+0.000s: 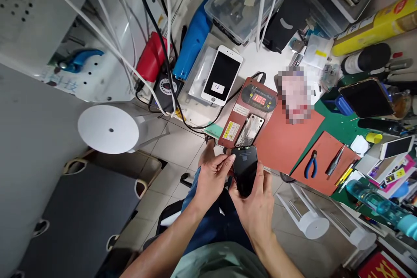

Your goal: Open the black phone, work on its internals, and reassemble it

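A brown device (249, 112) and white phone (222, 71) lie on the bench (254, 63), blue-handled pliers (312, 167) further right. Above the lap (208, 228) is a flat black panel (245, 173) bearing a small square mark; the left hand (211, 178) pinches 1 edge, while the right hand (256, 193) clasps its sides.

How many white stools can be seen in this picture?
3. One stool is at the left of the picture. Two are at lower right: a stool nearer the right hand and another stool farther right. More may be hidden under the table.
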A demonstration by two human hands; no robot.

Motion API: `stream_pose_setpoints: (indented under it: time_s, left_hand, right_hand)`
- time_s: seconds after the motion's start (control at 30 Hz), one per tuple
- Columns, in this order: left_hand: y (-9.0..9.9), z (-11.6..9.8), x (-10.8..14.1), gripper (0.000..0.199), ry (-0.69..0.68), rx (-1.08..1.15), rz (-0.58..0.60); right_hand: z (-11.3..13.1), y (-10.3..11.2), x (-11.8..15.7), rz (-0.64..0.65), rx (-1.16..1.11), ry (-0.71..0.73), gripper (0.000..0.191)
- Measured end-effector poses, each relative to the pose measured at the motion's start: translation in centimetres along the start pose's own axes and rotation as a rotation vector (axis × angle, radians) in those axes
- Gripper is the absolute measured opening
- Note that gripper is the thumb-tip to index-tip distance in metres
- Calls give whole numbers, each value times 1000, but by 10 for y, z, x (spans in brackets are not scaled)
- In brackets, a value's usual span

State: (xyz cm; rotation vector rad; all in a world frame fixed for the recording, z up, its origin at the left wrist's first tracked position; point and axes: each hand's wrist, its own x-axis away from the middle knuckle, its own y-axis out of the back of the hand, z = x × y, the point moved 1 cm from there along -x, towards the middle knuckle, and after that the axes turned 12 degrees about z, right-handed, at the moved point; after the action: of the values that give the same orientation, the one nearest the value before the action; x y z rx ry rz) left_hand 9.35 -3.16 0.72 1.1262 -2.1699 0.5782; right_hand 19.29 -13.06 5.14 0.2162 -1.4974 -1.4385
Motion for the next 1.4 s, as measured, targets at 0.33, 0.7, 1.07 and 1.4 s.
stream_pose_setpoints:
  time_s: [0.33,0.7,1.07,1.4]
  left_hand:
    - [4,-4,-2,38,-24,-62,-21]
    - [9,-6,1,36,49,17,-21]
    - [11,-1,3,36,74,73,-12]
    - [13,0,5,38,59,78,-13]
  right_hand:
    - [3,2,-3,-22,29,23,77]
    - [7,2,-4,-10,84,58,76]
    - [9,2,-3,-96,58,117,72]
    - [8,0,-5,-127,34,135,65]
